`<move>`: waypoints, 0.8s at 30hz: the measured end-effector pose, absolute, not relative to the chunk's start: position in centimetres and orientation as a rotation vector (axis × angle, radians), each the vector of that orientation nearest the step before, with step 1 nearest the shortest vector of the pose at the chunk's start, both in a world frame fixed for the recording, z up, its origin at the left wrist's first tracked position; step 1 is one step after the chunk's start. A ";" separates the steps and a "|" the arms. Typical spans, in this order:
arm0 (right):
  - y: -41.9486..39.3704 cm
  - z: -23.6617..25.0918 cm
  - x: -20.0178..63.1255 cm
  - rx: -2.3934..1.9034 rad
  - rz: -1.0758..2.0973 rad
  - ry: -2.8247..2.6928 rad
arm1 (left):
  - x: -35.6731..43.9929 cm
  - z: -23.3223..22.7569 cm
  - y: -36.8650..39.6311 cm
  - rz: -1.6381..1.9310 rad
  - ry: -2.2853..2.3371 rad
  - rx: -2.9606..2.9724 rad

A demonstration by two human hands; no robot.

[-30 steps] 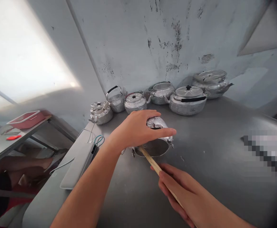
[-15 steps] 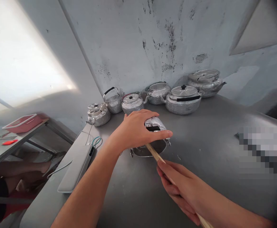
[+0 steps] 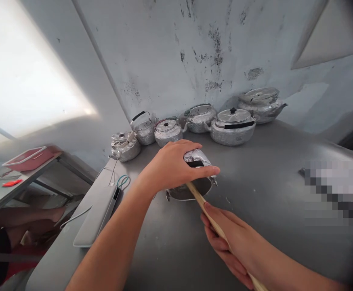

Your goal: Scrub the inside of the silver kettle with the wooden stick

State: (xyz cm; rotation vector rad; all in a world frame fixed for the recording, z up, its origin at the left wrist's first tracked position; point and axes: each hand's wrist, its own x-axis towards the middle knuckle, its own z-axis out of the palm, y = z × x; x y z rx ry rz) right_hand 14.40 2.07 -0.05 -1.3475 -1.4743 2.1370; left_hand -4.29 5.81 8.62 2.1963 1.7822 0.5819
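Note:
A small silver kettle (image 3: pixel 198 156) lies tilted on the grey metal table (image 3: pixel 164 242), its round mouth facing me. Over its top, my left hand (image 3: pixel 181 163) grips the body, thumb stretched out near the rim; a black-sleeved handle (image 3: pixel 195 164) shows beneath the palm. My right hand (image 3: pixel 229 238) is wrapped round a pale wooden stick (image 3: pixel 197 195). The stick's far end goes into the kettle's mouth, under my left hand, so its tip is hidden.
Several silver kettles (image 3: pixel 232 135) stand along the wall. At left lie a light-grey case (image 3: pixel 96 218) and a teal cord loop (image 3: pixel 123 181). A pixelated object (image 3: pixel 337 182) is at right. A lower side table holds a pink basket (image 3: pixel 28 158); a person's legs (image 3: pixel 25 218) are beneath.
My right hand has shifted very slightly along with the stick. My left hand and the kettle look unmoved.

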 end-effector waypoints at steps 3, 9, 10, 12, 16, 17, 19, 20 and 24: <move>2.1 0.0 14.5 -1.312 2.108 -1.467 | -4.3 8.6 5.9 0.587 1.793 2.191; 2.0 0.4 14.5 -1.356 2.145 -1.515 | -4.2 8.7 5.8 0.578 1.786 2.189; 1.9 0.6 14.4 -1.358 2.112 -1.531 | -4.2 8.8 5.8 0.580 1.785 2.189; 1.8 1.0 14.3 -1.371 2.060 -1.554 | -4.2 8.8 5.8 0.581 1.785 2.191; 1.8 1.1 14.3 -1.424 2.066 -1.573 | -4.3 8.6 5.8 0.584 1.788 2.196; 1.9 1.1 14.3 -1.416 2.053 -1.579 | -4.3 8.6 5.9 0.587 1.788 2.194; 2.0 1.1 14.3 -1.392 2.011 -1.587 | -4.3 8.5 5.9 0.585 1.788 2.194; 2.0 1.2 14.3 -1.396 2.006 -1.597 | -4.3 8.5 5.9 0.581 1.786 2.196; 1.9 1.8 14.2 -1.498 2.041 -1.642 | -4.3 8.6 5.9 0.572 1.786 2.196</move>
